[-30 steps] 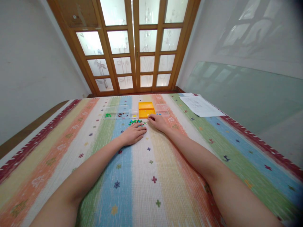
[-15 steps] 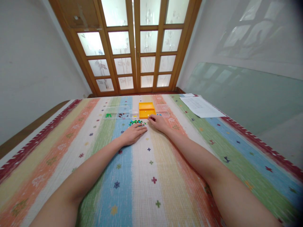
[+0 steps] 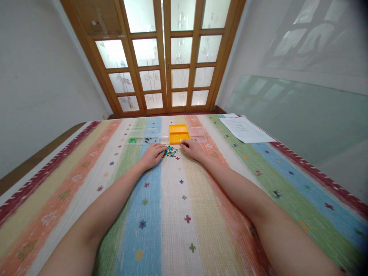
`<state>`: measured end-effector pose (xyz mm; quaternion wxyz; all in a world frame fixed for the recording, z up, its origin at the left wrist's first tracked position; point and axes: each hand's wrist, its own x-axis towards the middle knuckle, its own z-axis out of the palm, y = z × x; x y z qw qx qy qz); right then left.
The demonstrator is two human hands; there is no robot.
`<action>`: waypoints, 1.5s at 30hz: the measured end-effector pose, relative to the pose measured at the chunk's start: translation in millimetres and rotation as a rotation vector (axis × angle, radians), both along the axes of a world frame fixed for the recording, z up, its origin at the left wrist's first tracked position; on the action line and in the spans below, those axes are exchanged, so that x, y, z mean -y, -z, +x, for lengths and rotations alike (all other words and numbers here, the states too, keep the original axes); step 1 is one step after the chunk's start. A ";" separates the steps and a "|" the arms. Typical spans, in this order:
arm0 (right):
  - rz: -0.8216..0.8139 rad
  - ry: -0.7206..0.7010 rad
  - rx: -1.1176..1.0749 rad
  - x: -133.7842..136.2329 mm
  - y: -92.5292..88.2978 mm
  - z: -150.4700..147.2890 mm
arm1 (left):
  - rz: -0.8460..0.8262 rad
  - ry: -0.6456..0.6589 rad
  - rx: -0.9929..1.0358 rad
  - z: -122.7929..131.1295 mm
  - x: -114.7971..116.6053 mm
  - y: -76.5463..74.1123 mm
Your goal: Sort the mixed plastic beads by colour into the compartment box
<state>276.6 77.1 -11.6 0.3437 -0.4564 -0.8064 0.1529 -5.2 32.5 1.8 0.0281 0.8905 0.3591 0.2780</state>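
Note:
A small pile of mixed green, blue, yellow and dark beads point(image 3: 171, 151) lies on the striped tablecloth. At the pile's left edge rests my left hand point(image 3: 153, 155), fingers stretched out, its fingertips touching the beads. My right hand point(image 3: 192, 149) lies on the cloth just right of the pile, its thumb and fingers pinched together; whatever is between them is too small to make out. Directly behind the pile sits an open yellow box point(image 3: 178, 130) with two sections. Clear plastic boxes flank it: one with green pieces point(image 3: 132, 140), one with dark red pieces point(image 3: 150, 140).
A further clear box point(image 3: 198, 132) with a few blue pieces stands right of the yellow one. Printed paper point(image 3: 244, 129) lies at the table's back right. Beyond the striped tablecloth point(image 3: 184, 230) are wood-framed glass doors point(image 3: 163, 69).
My left hand has moved left and slightly back, from in front of the pile to its left edge, uncovering more beads. My right hand has hardly moved.

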 end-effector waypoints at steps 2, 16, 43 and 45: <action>0.001 -0.001 0.000 -0.6 0.9 0.0 | -0.004 0.055 -0.053 10.1 9.2 -3.3; 0.070 -0.048 0.120 0.1 3.7 -1.2 | -0.004 0.097 -0.233 22.7 19.1 0.2; 0.252 -0.151 0.191 20.0 -10.0 -12.5 | -0.314 0.064 0.300 37.2 15.4 8.3; 0.260 -0.151 0.189 19.2 -8.4 -12.0 | -0.306 0.062 0.282 37.2 15.7 8.5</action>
